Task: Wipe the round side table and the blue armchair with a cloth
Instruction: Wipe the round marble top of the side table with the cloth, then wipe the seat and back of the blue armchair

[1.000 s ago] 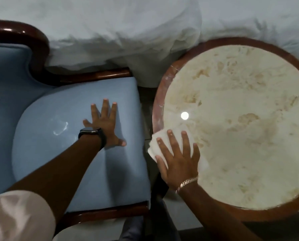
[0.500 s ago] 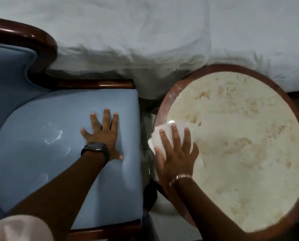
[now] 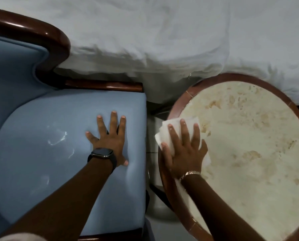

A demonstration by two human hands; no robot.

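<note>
The round side table has a mottled cream stone top and a dark wooden rim, and fills the right of the view. My right hand lies flat on a white cloth at the table's left edge, fingers spread over it. The cloth juts out slightly past the rim. The blue armchair with a glossy wooden frame is on the left. My left hand rests flat on its seat cushion near the right edge, fingers apart and holding nothing. A dark watch sits on that wrist.
A bed with rumpled white bedding runs across the top, close behind both the chair and the table. A narrow strip of floor separates the chair from the table. Faint whitish marks show on the seat cushion.
My right hand has slid the cloth further along the table's left edge, away from me. The view has shifted so the table sits lower and further right. My left hand stays put.
</note>
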